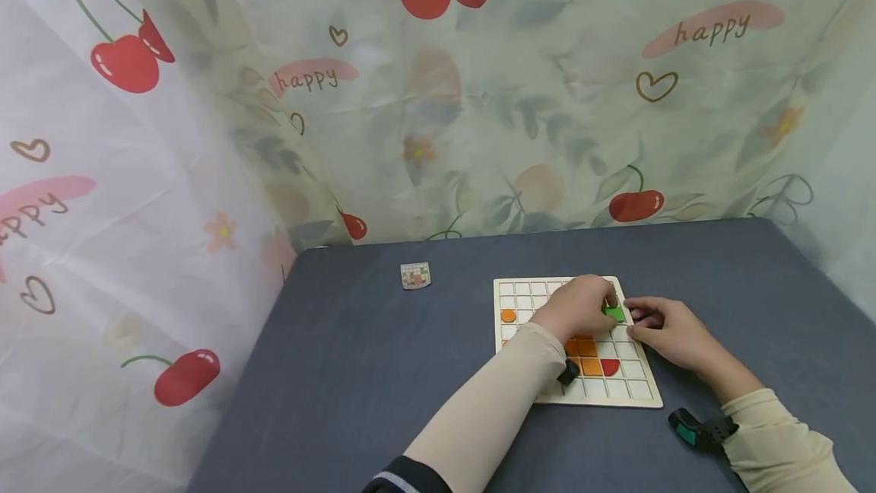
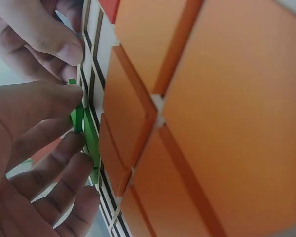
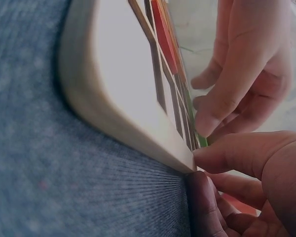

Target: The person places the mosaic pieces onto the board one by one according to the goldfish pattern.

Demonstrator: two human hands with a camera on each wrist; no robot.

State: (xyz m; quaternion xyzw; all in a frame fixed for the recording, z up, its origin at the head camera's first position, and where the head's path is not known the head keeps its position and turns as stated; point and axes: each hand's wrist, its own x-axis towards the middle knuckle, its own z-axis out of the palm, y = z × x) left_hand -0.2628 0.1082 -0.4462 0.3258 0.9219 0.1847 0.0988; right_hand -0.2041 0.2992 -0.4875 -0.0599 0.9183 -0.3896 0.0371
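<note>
A pale wooden grid board point(image 1: 643, 390) lies on the table, with orange square tiles point(image 1: 590, 367), a red rounded tile point(image 1: 610, 366) and an orange round tile point(image 1: 508, 316) in its cells. My left hand point(image 1: 578, 306) reaches over the board and pinches a green tile point(image 2: 77, 118) between thumb and finger, beside another green piece point(image 2: 92, 138) low in the grid. At the board's right edge is my right hand point(image 1: 674, 332). Its thumb lies on the rim and its fingers curl against the side, holding the board. My left forearm hides part of the grid.
A small printed card point(image 1: 415, 276) with a coloured grid pattern lies at the back left of the dark grey tabletop point(image 1: 369, 371). Behind the table hangs a patterned curtain point(image 1: 479, 120) with cherries and hearts. A dark strap device point(image 1: 701, 430) sits on the right wrist.
</note>
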